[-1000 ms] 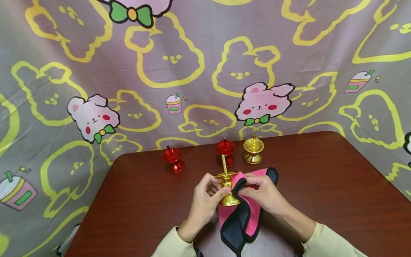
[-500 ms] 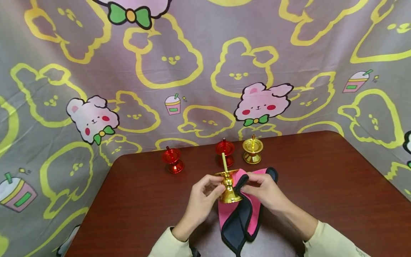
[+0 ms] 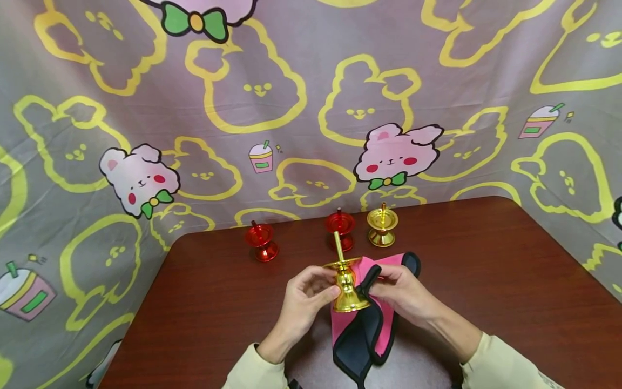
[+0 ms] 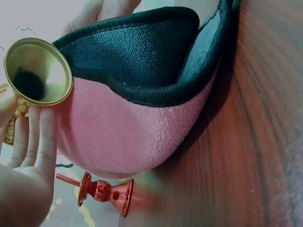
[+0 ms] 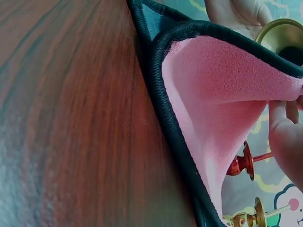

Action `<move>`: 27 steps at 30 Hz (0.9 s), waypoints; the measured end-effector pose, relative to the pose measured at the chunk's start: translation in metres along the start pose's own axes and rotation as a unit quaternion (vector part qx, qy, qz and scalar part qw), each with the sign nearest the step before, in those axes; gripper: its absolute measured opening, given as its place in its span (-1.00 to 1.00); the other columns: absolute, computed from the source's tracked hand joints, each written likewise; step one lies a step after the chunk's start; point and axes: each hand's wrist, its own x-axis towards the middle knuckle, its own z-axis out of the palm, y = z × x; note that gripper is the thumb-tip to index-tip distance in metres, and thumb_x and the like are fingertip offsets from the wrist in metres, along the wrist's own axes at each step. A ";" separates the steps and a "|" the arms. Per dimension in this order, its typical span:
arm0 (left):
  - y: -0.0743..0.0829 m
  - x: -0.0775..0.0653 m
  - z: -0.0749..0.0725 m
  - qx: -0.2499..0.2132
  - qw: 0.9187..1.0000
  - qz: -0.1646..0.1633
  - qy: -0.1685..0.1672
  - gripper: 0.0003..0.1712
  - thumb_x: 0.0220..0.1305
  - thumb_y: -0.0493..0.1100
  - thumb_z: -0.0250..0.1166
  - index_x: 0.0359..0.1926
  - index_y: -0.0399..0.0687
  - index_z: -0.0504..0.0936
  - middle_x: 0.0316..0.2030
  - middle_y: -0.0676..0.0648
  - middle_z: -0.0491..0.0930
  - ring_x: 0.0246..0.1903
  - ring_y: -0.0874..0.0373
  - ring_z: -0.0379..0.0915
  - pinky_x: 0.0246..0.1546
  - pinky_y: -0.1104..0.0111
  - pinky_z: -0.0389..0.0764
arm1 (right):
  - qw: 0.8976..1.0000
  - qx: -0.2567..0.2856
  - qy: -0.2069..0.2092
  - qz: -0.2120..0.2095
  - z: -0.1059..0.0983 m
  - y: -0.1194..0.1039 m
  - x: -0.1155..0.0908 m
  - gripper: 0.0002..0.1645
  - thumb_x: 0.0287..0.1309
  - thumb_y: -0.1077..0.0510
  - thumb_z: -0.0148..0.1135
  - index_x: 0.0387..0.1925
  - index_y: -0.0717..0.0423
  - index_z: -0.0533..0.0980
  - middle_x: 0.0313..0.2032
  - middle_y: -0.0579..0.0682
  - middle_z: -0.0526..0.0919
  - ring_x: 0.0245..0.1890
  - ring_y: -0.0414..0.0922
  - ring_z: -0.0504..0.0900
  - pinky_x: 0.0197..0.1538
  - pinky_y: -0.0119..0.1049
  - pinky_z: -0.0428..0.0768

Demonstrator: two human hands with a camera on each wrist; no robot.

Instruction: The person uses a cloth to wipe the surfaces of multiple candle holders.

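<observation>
My left hand [image 3: 297,305] holds a gold candlestick [image 3: 345,289], its stem between thumb and fingers. It leans slightly, with its spike up and its base off the table. In the left wrist view the hollow underside of its base [image 4: 54,78] faces the camera. My right hand [image 3: 405,297] pinches a pink cloth [image 3: 387,329] with a dark reverse and black edging, bunched against the candlestick's right side. The cloth hangs in folds below both hands. In the right wrist view the pink face of the cloth [image 5: 213,71] hides part of the right fingers.
Along the back of the brown table [image 3: 209,302] stand a red candlestick [image 3: 262,243] at left, another red candlestick [image 3: 342,224] behind the held one, and a gold candlestick [image 3: 382,227] on its right. A patterned curtain [image 3: 311,108] hangs behind.
The held candlestick has tilted a little, its base shifting slightly right. My left hand has moved slightly left, its thumb lower on the stem. The right hand still pinches the cloth; the standing candlesticks stay put.
</observation>
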 end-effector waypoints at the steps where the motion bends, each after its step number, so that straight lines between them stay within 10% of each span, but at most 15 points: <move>1: 0.000 0.000 0.000 0.000 1.000 -0.003 0.003 -0.66 0.20 -0.33 0.45 -0.03 -0.42 0.62 -0.17 -0.13 0.67 -0.25 0.14 0.60 -0.18 0.36 0.66 | 1.000 -0.002 0.003 0.000 0.000 0.001 0.000 -0.55 0.34 0.52 0.05 0.02 0.07 0.67 -0.10 -0.04 0.73 -0.08 -0.16 0.66 0.09 -0.23 0.60; 18: 0.002 0.001 0.000 0.001 1.000 -0.001 0.007 -0.66 0.19 -0.33 0.46 -0.04 -0.41 0.63 -0.14 -0.23 0.66 -0.34 0.11 0.66 -0.26 0.31 0.69 | 0.995 -0.087 0.031 -0.032 0.005 0.002 0.003 -0.62 0.30 0.47 0.18 0.00 0.07 0.69 -0.11 -0.02 0.73 -0.12 -0.18 0.67 0.01 -0.25 0.64; 27: 0.009 0.002 0.001 0.023 1.000 -0.021 0.002 -0.70 0.22 -0.39 0.41 -0.03 -0.36 0.62 -0.15 -0.36 0.60 -0.41 0.15 0.64 -0.28 0.31 0.69 | 0.978 -0.196 0.064 -0.042 0.008 -0.002 0.004 -0.75 0.24 0.46 0.25 -0.04 0.40 0.62 -0.11 0.08 0.69 -0.09 -0.07 0.64 -0.05 -0.20 0.66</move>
